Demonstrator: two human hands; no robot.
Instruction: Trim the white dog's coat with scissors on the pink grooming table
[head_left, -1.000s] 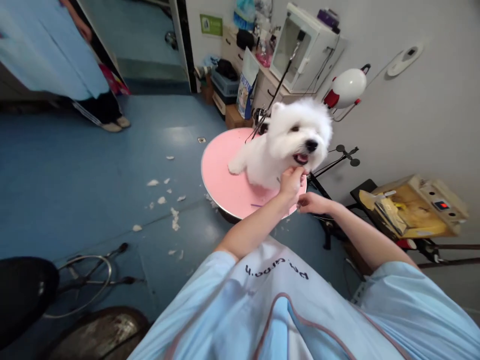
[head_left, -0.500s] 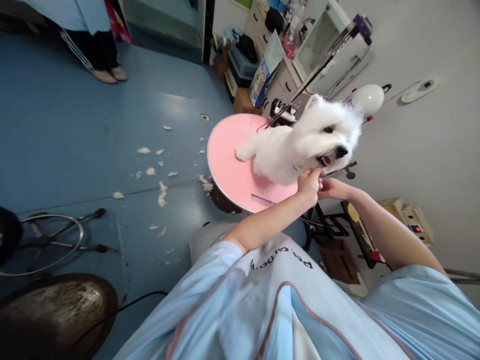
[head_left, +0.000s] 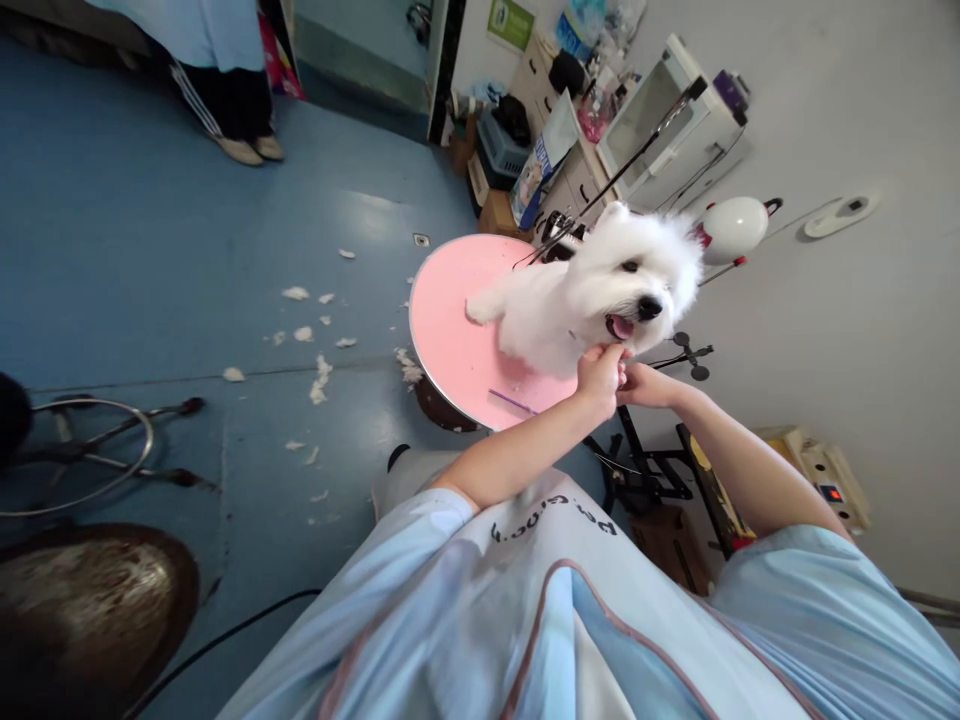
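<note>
A fluffy white dog [head_left: 540, 310] sits on a round pink grooming table [head_left: 442, 290], its mouth open and its face turned my way. Just below its chin, my left hand [head_left: 602, 370] is closed, with the fingers curled at the chin fur. My right hand [head_left: 646, 386] is beside it, also closed, its fingertips close to the left hand. Whatever lies between the fingers is too small or hidden to make out; the dog's front paws are hidden too. A thin purple comb-like tool [head_left: 512, 402] lies on the table near my left forearm.
Tufts of white fur [head_left: 320, 380] lie on the blue floor [head_left: 225, 240]. A grooming arm [head_left: 637, 155] rises behind the dog. Left are a wheeled stool base [head_left: 142, 440] and a black cable [head_left: 240, 625]. Another person's legs [head_left: 232, 105] stand far off. A cabinet [head_left: 581, 185] stands behind.
The view has shifted a little. The dog's head has turned more toward me and its mouth is open wider. Both my hands stay together under its chin.
</note>
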